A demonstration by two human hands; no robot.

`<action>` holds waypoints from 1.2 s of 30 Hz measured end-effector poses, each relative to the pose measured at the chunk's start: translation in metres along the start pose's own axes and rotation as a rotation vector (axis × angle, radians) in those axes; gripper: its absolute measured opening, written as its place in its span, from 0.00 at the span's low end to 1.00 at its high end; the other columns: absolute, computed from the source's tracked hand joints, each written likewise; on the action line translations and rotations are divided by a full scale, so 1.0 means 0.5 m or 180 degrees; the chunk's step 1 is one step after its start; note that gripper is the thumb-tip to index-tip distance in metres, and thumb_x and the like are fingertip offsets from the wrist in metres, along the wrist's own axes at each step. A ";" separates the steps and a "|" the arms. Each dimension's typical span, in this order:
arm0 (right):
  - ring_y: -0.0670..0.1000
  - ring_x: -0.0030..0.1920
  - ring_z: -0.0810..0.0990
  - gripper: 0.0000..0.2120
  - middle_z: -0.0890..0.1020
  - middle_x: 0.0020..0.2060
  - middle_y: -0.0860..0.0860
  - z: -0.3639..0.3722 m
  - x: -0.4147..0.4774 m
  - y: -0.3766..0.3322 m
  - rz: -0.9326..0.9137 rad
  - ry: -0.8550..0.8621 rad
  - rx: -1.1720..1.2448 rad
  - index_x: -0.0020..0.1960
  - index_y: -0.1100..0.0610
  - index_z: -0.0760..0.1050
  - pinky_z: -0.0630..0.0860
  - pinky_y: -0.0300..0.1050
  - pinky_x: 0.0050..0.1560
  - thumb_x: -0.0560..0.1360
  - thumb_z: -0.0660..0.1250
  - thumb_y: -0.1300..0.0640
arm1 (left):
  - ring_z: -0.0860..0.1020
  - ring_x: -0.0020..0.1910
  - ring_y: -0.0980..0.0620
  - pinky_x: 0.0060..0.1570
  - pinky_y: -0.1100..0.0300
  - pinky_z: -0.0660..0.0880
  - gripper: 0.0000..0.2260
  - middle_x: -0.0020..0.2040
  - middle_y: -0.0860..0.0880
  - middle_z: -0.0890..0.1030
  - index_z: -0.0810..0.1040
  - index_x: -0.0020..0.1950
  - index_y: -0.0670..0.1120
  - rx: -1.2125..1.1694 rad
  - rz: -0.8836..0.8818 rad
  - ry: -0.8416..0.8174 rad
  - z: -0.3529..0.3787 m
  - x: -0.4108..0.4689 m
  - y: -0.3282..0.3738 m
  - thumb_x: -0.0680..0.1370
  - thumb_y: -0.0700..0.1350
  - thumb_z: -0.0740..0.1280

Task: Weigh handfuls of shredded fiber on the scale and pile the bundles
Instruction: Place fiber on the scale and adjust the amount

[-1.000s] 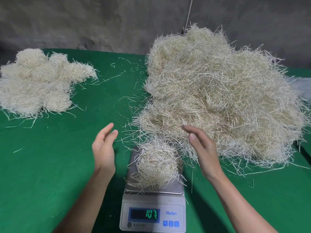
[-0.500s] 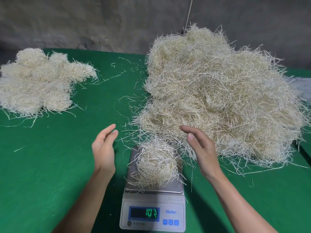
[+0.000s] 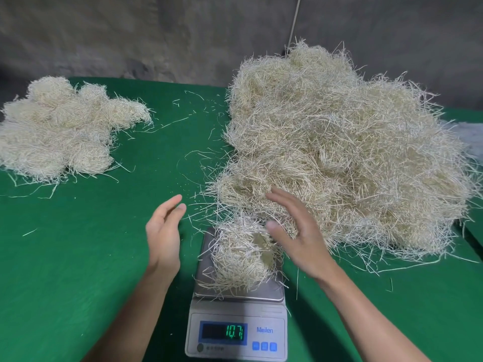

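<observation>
Pale shredded-fiber handful (image 3: 241,257) sits on white digital scale (image 3: 236,333) w/ steel pan, reading 10.7; left hand (image 3: 163,231) & right hand (image 3: 298,231) flank it, fingers spread open, empty.

Readable markings, all on the front panel of the scale (image 3: 236,333). The display (image 3: 223,332), a dark window framed in blue at the panel's left, shows the green digits "10.7"; the decimal point is faint. To the right of the display the brand name (image 3: 264,329) "Meilen" is printed in blue letters on the pale housing. Below the brand name stand three small blue buttons (image 3: 264,346) in a row; their symbols are too small to read. A line of small dark print (image 3: 214,348) runs under the display, beside a round dark mark at its left, and is too blurred to read.
</observation>
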State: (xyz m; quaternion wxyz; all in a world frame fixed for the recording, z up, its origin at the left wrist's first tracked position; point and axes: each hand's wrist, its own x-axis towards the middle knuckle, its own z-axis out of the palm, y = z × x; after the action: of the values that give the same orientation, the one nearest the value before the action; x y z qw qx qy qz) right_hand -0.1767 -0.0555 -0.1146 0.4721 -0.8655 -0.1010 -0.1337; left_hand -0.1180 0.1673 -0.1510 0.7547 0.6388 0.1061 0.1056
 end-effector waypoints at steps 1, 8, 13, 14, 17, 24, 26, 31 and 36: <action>0.47 0.76 0.50 0.28 0.54 0.76 0.41 0.010 0.004 0.001 -0.0258 -0.0287 -0.0533 0.70 0.31 0.57 0.49 0.63 0.72 0.71 0.57 0.31 | 0.74 0.52 0.72 0.52 0.72 0.65 0.11 0.56 0.61 0.77 0.78 0.59 0.52 0.0106 -0.0056 -0.0085 0.003 0.000 -0.004 0.79 0.41 0.64; 0.57 0.73 0.29 0.47 0.29 0.73 0.47 0.111 0.005 0.080 0.0050 -0.2059 -0.2019 0.69 0.27 0.36 0.34 0.67 0.69 0.64 0.66 0.28 | 0.56 0.74 0.55 0.69 0.57 0.52 0.25 0.77 0.55 0.57 0.55 0.77 0.50 0.0920 -0.0778 -0.0720 0.010 0.003 -0.059 0.82 0.56 0.55; 0.56 0.75 0.54 0.33 0.54 0.76 0.53 0.146 -0.026 0.110 0.0224 -0.1574 -0.1746 0.71 0.37 0.58 0.51 0.54 0.74 0.71 0.70 0.43 | 0.50 0.76 0.54 0.74 0.47 0.45 0.27 0.77 0.56 0.54 0.53 0.77 0.53 0.1092 -0.1134 -0.0926 -0.003 0.002 -0.084 0.80 0.62 0.51; 0.56 0.74 0.56 0.30 0.58 0.74 0.54 0.150 -0.025 0.108 0.0315 -0.1525 -0.1612 0.70 0.39 0.61 0.53 0.52 0.74 0.71 0.70 0.47 | 0.49 0.76 0.53 0.74 0.45 0.45 0.28 0.77 0.55 0.53 0.53 0.77 0.53 0.1189 -0.1091 -0.0984 -0.001 0.000 -0.086 0.80 0.63 0.50; 0.56 0.71 0.64 0.26 0.67 0.70 0.56 0.148 -0.003 0.083 0.0559 -0.1061 -0.1036 0.66 0.43 0.69 0.61 0.51 0.72 0.70 0.72 0.55 | 0.52 0.76 0.51 0.73 0.45 0.47 0.34 0.77 0.53 0.55 0.56 0.76 0.54 0.1260 -0.0985 -0.1255 0.024 -0.016 -0.060 0.74 0.69 0.50; 0.59 0.70 0.60 0.30 0.64 0.70 0.58 0.090 0.108 -0.028 -0.0269 -0.0709 -0.1639 0.71 0.51 0.65 0.57 0.52 0.70 0.71 0.70 0.55 | 0.81 0.52 0.40 0.47 0.45 0.79 0.30 0.55 0.39 0.81 0.78 0.61 0.40 -0.1446 -0.2300 -0.1830 0.123 -0.005 0.080 0.75 0.65 0.62; 0.57 0.73 0.56 0.34 0.60 0.73 0.55 0.091 0.085 -0.040 -0.0502 -0.0889 -0.1384 0.74 0.51 0.58 0.53 0.55 0.72 0.71 0.65 0.48 | 0.81 0.53 0.42 0.48 0.46 0.79 0.26 0.56 0.42 0.81 0.78 0.56 0.43 -0.0883 -0.2020 -0.1092 0.144 0.010 0.092 0.72 0.64 0.67; 0.47 0.75 0.50 0.30 0.53 0.74 0.41 0.066 0.143 -0.080 0.0348 0.0385 -0.0028 0.73 0.37 0.52 0.50 0.57 0.74 0.74 0.58 0.36 | 0.78 0.39 0.52 0.39 0.62 0.75 0.17 0.52 0.35 0.80 0.77 0.58 0.39 -0.0455 -0.1081 -0.0720 0.196 -0.021 0.073 0.77 0.51 0.67; 0.46 0.76 0.48 0.22 0.52 0.76 0.40 0.118 0.099 -0.071 0.0601 -0.0258 0.0080 0.66 0.23 0.49 0.47 0.46 0.71 0.74 0.50 0.30 | 0.83 0.42 0.49 0.38 0.62 0.78 0.15 0.33 0.54 0.83 0.83 0.44 0.47 -0.0950 -0.0875 -0.0197 0.203 -0.008 0.083 0.79 0.55 0.62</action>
State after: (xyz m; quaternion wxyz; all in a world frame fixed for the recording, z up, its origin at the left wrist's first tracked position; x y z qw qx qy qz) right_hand -0.1325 0.0156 -0.1010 0.4889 -0.8699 -0.0396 -0.0522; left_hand -0.0930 0.0771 -0.0935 0.8511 0.5023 0.1523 -0.0035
